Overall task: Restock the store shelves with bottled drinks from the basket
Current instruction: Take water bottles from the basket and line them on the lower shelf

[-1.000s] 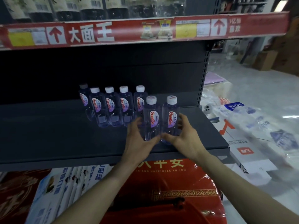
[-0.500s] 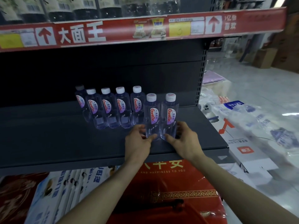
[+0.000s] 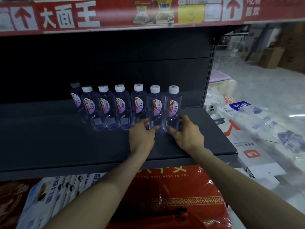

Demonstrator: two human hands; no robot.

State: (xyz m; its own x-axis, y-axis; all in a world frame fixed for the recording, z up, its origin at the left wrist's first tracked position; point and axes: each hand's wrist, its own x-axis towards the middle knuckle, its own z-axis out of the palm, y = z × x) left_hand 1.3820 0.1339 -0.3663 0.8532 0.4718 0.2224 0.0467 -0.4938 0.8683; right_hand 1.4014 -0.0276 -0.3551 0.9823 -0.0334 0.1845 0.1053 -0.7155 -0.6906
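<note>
Upright on the shelf [image 3: 49, 138] at the right end of the row [image 3: 105, 108] — left bottle [image 3: 155, 108] gripped low by left hand [image 3: 142, 138], right bottle [image 3: 172, 106] by right hand [image 3: 188, 136].

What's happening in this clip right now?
A person is stocking a dark shelf with water bottles. The left hand grips the base of the second bottle from the right; the right hand grips the rightmost bottle. Both stand upright on the shelf, lined up with five other bottles to their left.
</note>
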